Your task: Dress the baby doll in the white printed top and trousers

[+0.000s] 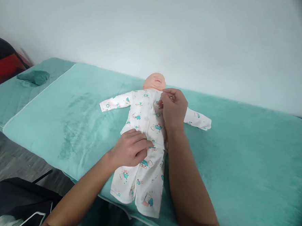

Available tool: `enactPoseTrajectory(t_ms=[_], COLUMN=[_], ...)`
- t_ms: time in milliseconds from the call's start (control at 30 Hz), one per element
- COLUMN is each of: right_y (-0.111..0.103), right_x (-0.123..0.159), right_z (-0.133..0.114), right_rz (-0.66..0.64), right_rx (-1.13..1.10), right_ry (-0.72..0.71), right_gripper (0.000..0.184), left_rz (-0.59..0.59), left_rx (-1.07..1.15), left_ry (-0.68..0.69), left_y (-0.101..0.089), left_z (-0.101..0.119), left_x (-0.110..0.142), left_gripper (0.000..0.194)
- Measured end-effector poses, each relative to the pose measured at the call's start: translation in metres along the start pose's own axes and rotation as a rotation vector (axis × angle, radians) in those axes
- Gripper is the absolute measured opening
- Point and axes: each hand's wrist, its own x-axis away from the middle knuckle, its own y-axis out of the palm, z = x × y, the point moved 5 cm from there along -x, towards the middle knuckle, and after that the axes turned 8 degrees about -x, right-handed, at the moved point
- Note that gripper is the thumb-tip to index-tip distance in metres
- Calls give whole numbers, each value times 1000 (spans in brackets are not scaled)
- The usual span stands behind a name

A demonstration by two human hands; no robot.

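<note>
A baby doll (155,82) lies on its back, dressed in a white printed long-sleeved top (139,109) and matching trousers (148,181). The sleeves stretch out to both sides. My right hand (175,106) is over the upper chest near the collar, its fingers bent and thumb and forefinger slightly apart, with nothing visible held. Over the top's lower edge, where it meets the trousers, is my left hand (133,147), half-curled with the forefinger reaching rightward. It appears to hold nothing. My right hand and forearm hide part of the doll's side.
A green padded bed (240,166) with a cloth cover stands against a pale wall (156,31). Its left end has a face hole (33,78). A black and red chair (5,63) is at the far left, and a black seat (18,197) with items on it is at lower left.
</note>
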Motion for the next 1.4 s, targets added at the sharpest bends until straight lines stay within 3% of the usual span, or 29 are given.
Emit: enactPoseTrajectory(t_ms=[100, 167, 200, 300, 400, 500, 600, 733, 967, 1100, 1400], right_y=[-9, -5, -2, 8, 13, 10, 6, 5, 5, 4, 6], right_x=[-7, -11, -13, -19, -24, -30, -34, -34, -31, -31, -27], right_z=[-3, -1, 0, 1, 2, 10, 18, 22, 23, 24, 9], right_rz=[58, -22, -74, -169, -171, -162, -152, -160, -200, -227, -330], right_rx=[150, 267, 317, 448, 500, 458, 316, 89, -16, -30, 99], right_ry=[-117, -91, -58, -4, 0, 34, 79, 102, 111, 99, 90], right_gripper=[11, 8, 13, 30, 29, 14, 6, 15, 22, 25, 21], left_rz=[111, 194, 201, 89, -62, -117, -87, -40, 24, 40, 32], left_rx=[118, 104, 110, 144, 117, 105, 179, 236, 338, 448, 413], left_ry=[-279, -516, -572, -646, -716, -734, -699, -681, -670, -735, -724], left_y=[-24, -34, -33, -5, 33, 49, 47, 44, 48, 49, 46], left_z=[-32, -65, -81, -120, -143, -146, -141, -141, -143, -144, -134], left_x=[-10, -27, -41, -87, -115, -120, -115, -112, -119, -118, -122], left_gripper=[19, 18, 19, 22, 22, 20, 16, 10, 12, 6, 10])
